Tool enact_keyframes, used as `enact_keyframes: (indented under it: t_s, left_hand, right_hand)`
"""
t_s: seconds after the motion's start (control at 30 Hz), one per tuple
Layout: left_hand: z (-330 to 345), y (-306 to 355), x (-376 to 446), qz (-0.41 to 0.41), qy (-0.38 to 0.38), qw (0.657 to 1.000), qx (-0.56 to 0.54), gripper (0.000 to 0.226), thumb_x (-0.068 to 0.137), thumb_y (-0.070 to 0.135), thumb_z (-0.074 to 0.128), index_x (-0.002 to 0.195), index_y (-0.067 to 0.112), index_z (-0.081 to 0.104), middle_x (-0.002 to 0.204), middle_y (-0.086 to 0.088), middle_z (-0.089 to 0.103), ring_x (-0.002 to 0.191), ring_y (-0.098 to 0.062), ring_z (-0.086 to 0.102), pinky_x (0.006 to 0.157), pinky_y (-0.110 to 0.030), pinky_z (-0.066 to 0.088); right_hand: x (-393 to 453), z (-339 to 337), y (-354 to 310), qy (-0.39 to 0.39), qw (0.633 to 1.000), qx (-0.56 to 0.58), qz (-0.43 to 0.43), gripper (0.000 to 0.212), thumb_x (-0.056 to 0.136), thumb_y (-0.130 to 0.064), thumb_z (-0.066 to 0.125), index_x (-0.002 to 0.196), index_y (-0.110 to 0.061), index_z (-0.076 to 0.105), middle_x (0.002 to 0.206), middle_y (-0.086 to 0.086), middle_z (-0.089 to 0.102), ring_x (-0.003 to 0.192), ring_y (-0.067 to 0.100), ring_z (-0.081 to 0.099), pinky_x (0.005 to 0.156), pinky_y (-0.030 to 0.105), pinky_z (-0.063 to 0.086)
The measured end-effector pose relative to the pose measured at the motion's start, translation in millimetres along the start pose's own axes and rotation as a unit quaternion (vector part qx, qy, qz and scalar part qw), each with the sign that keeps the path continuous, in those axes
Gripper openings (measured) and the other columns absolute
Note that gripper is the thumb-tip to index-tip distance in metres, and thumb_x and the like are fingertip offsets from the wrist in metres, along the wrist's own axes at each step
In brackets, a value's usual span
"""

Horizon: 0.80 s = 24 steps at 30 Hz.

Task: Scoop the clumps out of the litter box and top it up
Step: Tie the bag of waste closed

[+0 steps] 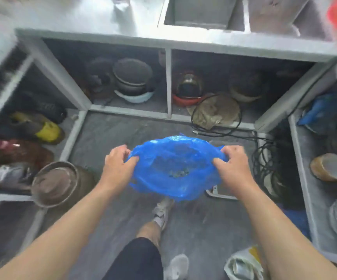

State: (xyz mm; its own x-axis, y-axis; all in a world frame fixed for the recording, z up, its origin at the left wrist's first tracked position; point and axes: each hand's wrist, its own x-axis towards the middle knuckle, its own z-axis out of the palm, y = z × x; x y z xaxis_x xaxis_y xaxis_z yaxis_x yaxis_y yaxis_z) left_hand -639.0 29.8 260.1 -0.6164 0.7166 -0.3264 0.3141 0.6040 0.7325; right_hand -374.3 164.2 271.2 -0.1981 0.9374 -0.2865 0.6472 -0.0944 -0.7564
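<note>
Head camera, the only view you've got: you're holding a thin, crinkly blue plastic bag (pixel 173 168) stretched open between both hands, out in front of you over the grey floor (pixel 123 134). Your left hand (pixel 119 164) pinches the bag's left rim, fingers curled over the edge, and your right hand (pixel 232 164) does the same on the right rim. So both hands are closed on plastic, neither is free.

What the next bit hangs on: the bag's mouth runs left to right, straight from one grip to the other, and it faces up toward you. The pouch sags down and slightly toward you, below the line between your hands. At the bottom there's a small dark heap that I'd guess is scooped clumps, though it's too blurry to swear to it. Both hands sit about level, so neither one is really nearer to the load; it hangs in the middle between them.

The litter box itself I can't pick out for sure. There's a pale-rimmed tray-ish thing (pixel 222 194) on the floor just behind and under the bag's right side, mostly hidden, and it could be it. I don't see a scoop either.

My read is you'll have to let go with one hand to do anything else, and then the mouth will flop shut toward the other hand. A tangle of black cable (pixel 264 158) lies on the floor just right of your right hand.
</note>
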Motion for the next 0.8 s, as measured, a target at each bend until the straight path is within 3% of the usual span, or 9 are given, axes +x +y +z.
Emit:
enact_keyframes:
  t_s: [0.1, 0.13, 0.2, 0.3, 0.4, 0.5, 0.6, 0.67, 0.8]
  left_hand:
    - [-48.7, 28.3, -50.8, -0.018, -0.04, 0.997, -0.069, 0.011, 0.092, 0.021, 0.059, 0.085, 0.014, 0.056, 0.099, 0.001, 0.063, 0.086, -0.013, 0.058, 0.078, -0.03, 0.046]
    - [-61.8, 34.4, -63.1, -0.012, -0.048, 0.996, -0.08, 0.012, 0.092, 0.02, 0.058, 0.084, 0.012, 0.054, 0.086, 0.001, 0.06, 0.071, -0.008, 0.053, 0.064, -0.023, 0.043]
    - [-86.6, 41.8, -81.8, 0.004, -0.046, 0.995, -0.09, 0.013, 0.093, 0.017, 0.058, 0.084, 0.01, 0.051, 0.072, -0.001, 0.052, 0.055, -0.005, 0.044, 0.049, -0.019, 0.036]
    - [-122.1, 39.7, -97.2, 0.005, -0.037, 0.993, -0.113, 0.011, 0.092, 0.017, 0.057, 0.084, 0.015, 0.05, 0.074, -0.001, 0.054, 0.067, -0.015, 0.05, 0.062, -0.031, 0.043]
    - [-151.6, 30.1, -102.7, -0.015, -0.069, 0.991, -0.117, 0.014, 0.088, 0.03, 0.055, 0.089, 0.017, 0.05, 0.077, 0.0, 0.06, 0.067, -0.019, 0.058, 0.06, -0.037, 0.049]
    - [-177.4, 19.1, -99.4, -0.018, -0.107, 0.99, -0.09, 0.022, 0.087, 0.036, 0.067, 0.095, 0.02, 0.054, 0.085, 0.0, 0.066, 0.07, -0.017, 0.062, 0.063, -0.034, 0.05]
    - [-206.8, 8.5, -85.0, -0.012, -0.172, 0.981, -0.087, 0.04, 0.067, 0.052, 0.079, 0.093, 0.028, 0.06, 0.093, 0.002, 0.07, 0.074, -0.014, 0.064, 0.068, -0.034, 0.051]
    - [-228.2, 0.5, -73.0, 0.006, -0.197, 0.976, -0.088, 0.036, 0.061, 0.044, 0.082, 0.09, 0.033, 0.062, 0.098, 0.0, 0.071, 0.071, -0.015, 0.064, 0.067, -0.037, 0.052]
    - [-264.5, -8.5, -48.7, 0.028, -0.198, 0.975, -0.097, 0.046, 0.059, 0.019, 0.085, 0.097, 0.037, 0.066, 0.111, -0.003, 0.067, 0.079, -0.022, 0.071, 0.079, -0.051, 0.059]
  right_hand:
    - [-46.8, -33.1, -38.2, -0.019, 0.999, 0.003, -0.036, 0.02, 0.064, -0.028, 0.054, 0.066, -0.009, 0.061, 0.126, -0.004, 0.054, 0.123, 0.019, 0.047, 0.1, 0.038, 0.041]
    - [-61.4, -41.6, -50.6, -0.043, 0.999, 0.009, -0.033, 0.02, 0.064, -0.027, 0.054, 0.067, -0.009, 0.061, 0.12, -0.007, 0.058, 0.117, 0.013, 0.051, 0.095, 0.035, 0.044]
    - [-88.0, -54.3, -73.3, -0.077, 0.996, 0.035, -0.02, 0.014, 0.067, -0.024, 0.055, 0.065, -0.01, 0.054, 0.079, -0.008, 0.057, 0.075, 0.012, 0.052, 0.064, 0.03, 0.044]
    - [-115.8, -64.1, -95.7, -0.076, 0.996, 0.045, -0.031, 0.025, 0.074, -0.015, 0.057, 0.059, -0.018, 0.037, 0.057, -0.005, 0.035, 0.054, 0.013, 0.031, 0.052, 0.028, 0.026]
    - [-136.1, -62.2, -114.1, -0.081, 0.996, 0.028, -0.031, 0.021, 0.073, -0.028, 0.058, 0.067, -0.015, 0.042, 0.06, -0.007, 0.041, 0.057, 0.014, 0.038, 0.058, 0.032, 0.033]
    - [-151.6, -50.4, -132.7, -0.108, 0.994, 0.001, -0.011, 0.038, 0.074, -0.046, 0.07, 0.074, -0.018, 0.045, 0.063, -0.009, 0.044, 0.058, 0.012, 0.04, 0.057, 0.032, 0.036]
    - [-163.7, -34.6, -155.6, -0.164, 0.985, 0.032, 0.049, 0.05, 0.074, -0.058, 0.075, 0.081, -0.015, 0.05, 0.065, -0.006, 0.044, 0.056, 0.015, 0.041, 0.049, 0.029, 0.034]
    - [-166.0, -21.4, -168.2, -0.178, 0.977, 0.081, 0.084, 0.043, 0.077, -0.052, 0.076, 0.084, -0.016, 0.055, 0.068, -0.001, 0.045, 0.058, 0.016, 0.041, 0.045, 0.027, 0.034]
    - [-163.8, 5.2, -192.4, -0.087, 0.986, 0.101, 0.103, 0.011, 0.084, -0.005, 0.067, 0.092, -0.009, 0.06, 0.074, 0.01, 0.05, 0.055, 0.02, 0.041, 0.043, 0.026, 0.036]
